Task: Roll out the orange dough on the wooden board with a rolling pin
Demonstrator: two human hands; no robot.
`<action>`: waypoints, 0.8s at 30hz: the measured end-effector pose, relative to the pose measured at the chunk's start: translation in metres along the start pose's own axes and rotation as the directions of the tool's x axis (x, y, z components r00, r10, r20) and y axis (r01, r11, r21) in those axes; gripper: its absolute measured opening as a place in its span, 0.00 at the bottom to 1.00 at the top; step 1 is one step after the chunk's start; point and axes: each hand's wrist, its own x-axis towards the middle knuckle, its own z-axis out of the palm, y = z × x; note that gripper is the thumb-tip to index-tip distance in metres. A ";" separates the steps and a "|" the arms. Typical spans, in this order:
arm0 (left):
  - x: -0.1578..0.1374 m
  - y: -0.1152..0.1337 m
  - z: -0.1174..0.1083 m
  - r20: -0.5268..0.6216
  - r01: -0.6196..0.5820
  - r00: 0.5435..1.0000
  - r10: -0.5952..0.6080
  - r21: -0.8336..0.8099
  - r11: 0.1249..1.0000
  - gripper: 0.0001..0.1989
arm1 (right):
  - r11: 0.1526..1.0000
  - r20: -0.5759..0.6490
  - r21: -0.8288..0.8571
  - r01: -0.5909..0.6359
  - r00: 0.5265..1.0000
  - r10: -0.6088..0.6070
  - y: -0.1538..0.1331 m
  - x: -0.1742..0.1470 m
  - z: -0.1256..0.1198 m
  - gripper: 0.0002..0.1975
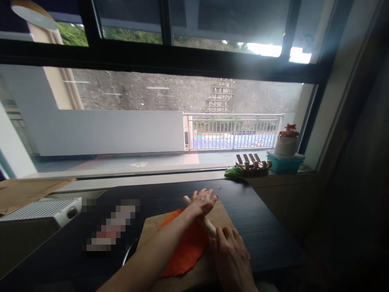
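A flattened orange sheet of dough [190,253] with an uneven edge lies on a wooden board [148,230]. Across its far right side runs a pale rolling pin [209,228], slanting from upper left to lower right. My left hand [204,202] rests palm down on the pin near its far end, fingers stretched out and slightly apart. At the near end, my right hand [231,251] has its fingers curled over the pin. My left forearm crosses above the dough and hides part of it.
The board lies on a dark table [261,227]. Left of it are a pixelated item [112,227] and a curved metal rim [127,253]. A white slatted unit [45,211] stands at the left. On the window sill sit a teal box [284,163], a slatted rack [253,164] and a green item [233,172].
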 end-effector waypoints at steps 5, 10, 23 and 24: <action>-0.037 -0.020 -0.011 0.032 -0.002 0.999 -0.001 0.070 0.998 0.27 | 1.000 -0.029 0.010 0.006 1.000 -0.006 -0.021 -0.011 -0.001 0.17; -0.071 -0.040 -0.022 0.059 0.001 0.998 -0.010 0.142 0.990 0.28 | 0.999 -0.013 0.017 0.029 1.000 -0.028 -0.040 -0.018 0.001 0.20; 0.003 -0.003 0.000 0.069 0.006 0.998 -0.011 0.073 0.997 0.31 | 0.998 0.026 0.039 -0.050 0.998 0.049 0.001 -0.003 -0.004 0.07; 0.000 -0.005 0.000 0.074 0.002 0.997 -0.008 0.080 0.997 0.31 | 0.998 0.023 0.035 -0.050 0.999 0.049 -0.002 -0.005 -0.002 0.08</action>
